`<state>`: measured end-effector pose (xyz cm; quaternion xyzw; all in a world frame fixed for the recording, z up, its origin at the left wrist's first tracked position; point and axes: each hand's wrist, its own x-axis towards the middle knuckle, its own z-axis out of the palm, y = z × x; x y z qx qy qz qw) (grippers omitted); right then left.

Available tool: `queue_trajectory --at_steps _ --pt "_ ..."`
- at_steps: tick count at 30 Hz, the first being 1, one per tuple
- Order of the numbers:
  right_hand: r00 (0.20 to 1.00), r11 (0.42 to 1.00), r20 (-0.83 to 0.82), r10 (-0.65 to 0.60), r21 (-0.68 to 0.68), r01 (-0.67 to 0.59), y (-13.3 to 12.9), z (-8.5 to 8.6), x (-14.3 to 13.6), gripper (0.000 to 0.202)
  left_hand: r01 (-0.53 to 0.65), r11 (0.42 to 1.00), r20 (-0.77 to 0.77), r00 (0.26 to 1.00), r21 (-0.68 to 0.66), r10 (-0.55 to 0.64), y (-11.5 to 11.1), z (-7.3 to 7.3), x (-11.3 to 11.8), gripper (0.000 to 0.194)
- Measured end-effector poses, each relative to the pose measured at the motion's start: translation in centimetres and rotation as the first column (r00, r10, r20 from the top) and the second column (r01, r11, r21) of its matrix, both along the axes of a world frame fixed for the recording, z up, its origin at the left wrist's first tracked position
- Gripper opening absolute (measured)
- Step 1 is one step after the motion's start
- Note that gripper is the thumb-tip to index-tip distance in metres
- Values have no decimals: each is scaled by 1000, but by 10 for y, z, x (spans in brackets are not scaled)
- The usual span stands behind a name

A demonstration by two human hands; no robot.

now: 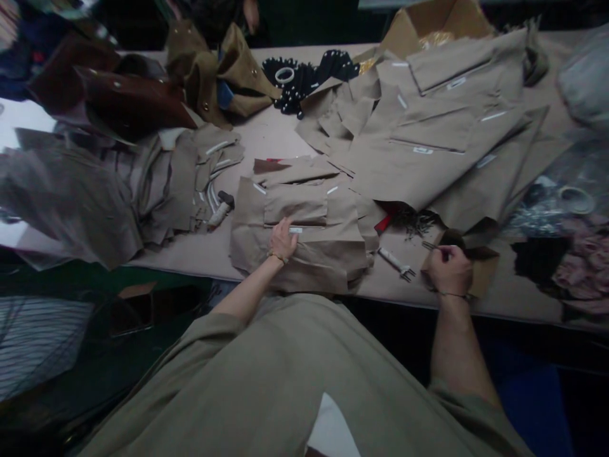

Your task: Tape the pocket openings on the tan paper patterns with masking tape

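Observation:
Khaki fabric pieces [304,254] lie stacked in front of me, with a flap, white marks and a small white label [295,230]. My left hand [282,240] rests on the top piece beside the label, fingers spread flat. Further right, my right hand [450,270] is closed in a pinch by a small cardboard box [483,270]; a thin dark item sticks out from its fingertips, too small to name. Between my hands a white-handled tool with prongs [396,263] lies on the table, near a pile of small dark pieces [416,222].
Khaki fabric piles lie at left [95,190] and back right [457,127]. A hammer-like tool [221,209] lies left of the stack. Brown bags [137,105], black beaded material [309,76] and an open carton [438,22] stand behind. Pink ruffled fabric [587,257] is at far right.

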<state>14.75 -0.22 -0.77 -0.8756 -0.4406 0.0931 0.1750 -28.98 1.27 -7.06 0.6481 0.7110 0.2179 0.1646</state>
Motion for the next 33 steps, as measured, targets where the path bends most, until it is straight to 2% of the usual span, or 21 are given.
queue_trajectory --at_steps 3,4,7,8,10,13,16,20,23,25,26,27,29,31,32,33 --pt "958 989 -245 148 29 -146 -5 16 -75 30 179 982 40 983 57 -181 -20 18 9 37" --pt "913 979 -353 204 60 -195 -7 19 -103 32 251 965 66 965 71 -255 -26 26 16 36" --pt "707 921 -594 383 187 -342 -9 21 -175 33 400 902 126 898 164 -421 -38 51 36 39" --pt "651 902 -632 421 218 -373 -10 21 -192 33 424 883 126 883 202 -452 -39 58 40 39" --pt "587 883 -671 453 245 -401 -11 20 -215 33 454 859 102 868 239 -487 -36 69 44 35" --pt "558 883 -698 449 248 -399 -12 19 -223 32 505 843 48 852 185 -521 -27 72 38 33" --pt "555 886 -705 442 244 -395 -12 17 -218 31 563 818 7 823 114 -568 -21 67 32 34" --pt "549 912 -742 385 214 -350 -16 8 -212 32 614 781 -60 789 117 -611 -20 64 31 32" --pt "431 949 -867 252 135 -283 -21 0 -213 38 676 717 -134 737 170 -663 -21 67 34 30" --pt "357 966 -921 155 66 -249 -23 -2 -209 41 692 696 -139 721 193 -678 -21 65 32 30" --pt "368 973 -920 136 54 -226 -23 -3 -203 42 678 708 -126 734 198 -668 -20 62 29 30" --pt "422 979 -895 145 66 -195 -23 -3 -194 41 646 737 -105 762 199 -639 -19 56 24 31" --pt "651 983 -737 182 153 -101 -20 -4 -160 38 512 837 -61 857 192 -511 -13 40 7 34" --pt "896 967 -429 116 254 -4 -16 -9 -107 32 324 932 -40 946 161 -321 -4 19 -14 37" --pt "965 961 -261 39 275 36 -15 -13 -77 29 247 959 -38 969 139 -244 1 9 -25 38" --pt "993 962 -116 -29 266 60 -13 -18 -47 27 198 973 -39 980 115 -195 6 0 -34 37"
